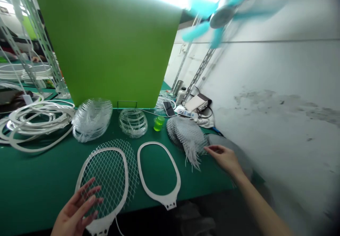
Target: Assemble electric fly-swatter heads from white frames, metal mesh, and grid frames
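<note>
White plastic frame (125, 179) lies on the green table (32, 179) under a plastic mesh sheet (117, 168). The left hand (77, 204) sits open over it, gripping nothing; the right hand (224, 159), loosely open and empty, is just beside a frayed mesh pile (187, 137), past a bare frame (152, 144).

white oval racket frame (105, 150), plastic mesh (113, 174) lying across it, flat

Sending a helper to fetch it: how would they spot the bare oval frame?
On the green bench top, find the two white oval frames nearest the person. The right one, unlike the frame by the left hand, has no mesh.
</note>
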Motion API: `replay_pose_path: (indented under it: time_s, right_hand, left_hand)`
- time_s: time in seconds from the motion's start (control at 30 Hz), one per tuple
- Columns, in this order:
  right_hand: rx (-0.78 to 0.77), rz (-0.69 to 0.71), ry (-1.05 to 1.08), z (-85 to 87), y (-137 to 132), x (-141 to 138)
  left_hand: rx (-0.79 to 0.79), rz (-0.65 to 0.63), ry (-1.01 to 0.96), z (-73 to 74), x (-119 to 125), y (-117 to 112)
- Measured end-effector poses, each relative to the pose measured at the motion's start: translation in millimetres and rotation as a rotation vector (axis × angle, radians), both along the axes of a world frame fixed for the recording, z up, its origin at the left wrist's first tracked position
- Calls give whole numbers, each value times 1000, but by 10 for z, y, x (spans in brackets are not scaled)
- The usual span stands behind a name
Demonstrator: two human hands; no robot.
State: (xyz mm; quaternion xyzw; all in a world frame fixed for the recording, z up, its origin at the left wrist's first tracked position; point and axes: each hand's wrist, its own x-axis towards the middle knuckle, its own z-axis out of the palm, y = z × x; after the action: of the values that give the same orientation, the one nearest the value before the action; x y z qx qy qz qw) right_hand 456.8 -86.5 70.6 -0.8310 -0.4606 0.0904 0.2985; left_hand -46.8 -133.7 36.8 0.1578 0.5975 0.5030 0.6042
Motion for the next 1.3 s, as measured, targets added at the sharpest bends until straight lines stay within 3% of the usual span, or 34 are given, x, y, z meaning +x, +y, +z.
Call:
replay_pose_path:
  time_s: [0.07, 0.2, 0.4, 0.67, 0.83, 1.1, 1.2, 1.3]
  right_hand:
    - [66, -55, -99, -3, 50, 114]
    - [157, 144, -300, 65, 93, 59]
    - [30, 344, -334, 11, 122, -117]
    - [5, 396, -275, -67, 356, 29]
    - [-3, 404, -288, 58, 564, 118]
    - [99, 374, -565, 441, 829, 226]
    - [70, 446, -550, 478, 877, 205]
    - [29, 535, -384, 416, 854, 200]
  left_hand:
    - [2, -4, 5, -10, -16, 13]
    - [-57, -20, -13, -83, -92, 61]
    - [-8, -7, 7, -52, -2, -9]
    - [-13, -23, -9, 50, 7, -17]
    - [28, -1, -2, 43, 32, -28]
    - [-27, -48, -44, 53, -72, 6]
    - [-22, -51, -37, -9, -77, 13]
    - [-28, -27, -21, -71, -77, 18]
